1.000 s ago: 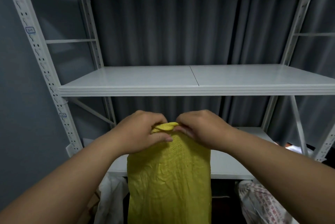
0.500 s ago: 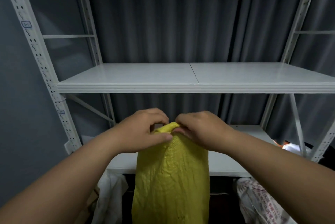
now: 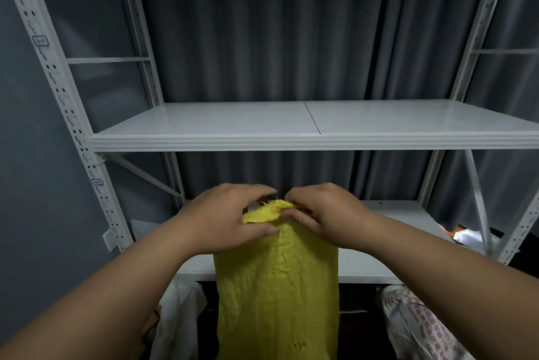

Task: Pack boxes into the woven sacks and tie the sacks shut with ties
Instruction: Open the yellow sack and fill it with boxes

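Both forearms reach in from the bottom corners and meet at centre frame, wrists roughly level, palms down.

Left hand: fingers curled over the top of the yellow woven sack, thumb pressed across the front just below the bunched fabric. It grips the sack's neck.

Right hand: fingers curled down over the other side of the neck, fingertips pinching the gathered fabric. The two hands nearly touch above the bunch.

Sack mouth: gathered into a small folded wad between the hands, frayed threads showing at the top edge. No tie can be made out; the spot under the fingers is hidden.

The sack stands upright, directly below the hands and in front of the lower shelf. Its body is crinkled and squarish in outline. Contents are not visible through the weave. There are small holes near its bottom.

Around it:
- White metal rack, middle shelf above the hands.
- White sack just left of the yellow one, low down, partly behind the left forearm.
- Printed white sack low right, with red lettering too blurred to read.
- Grey curtain behind the rack.
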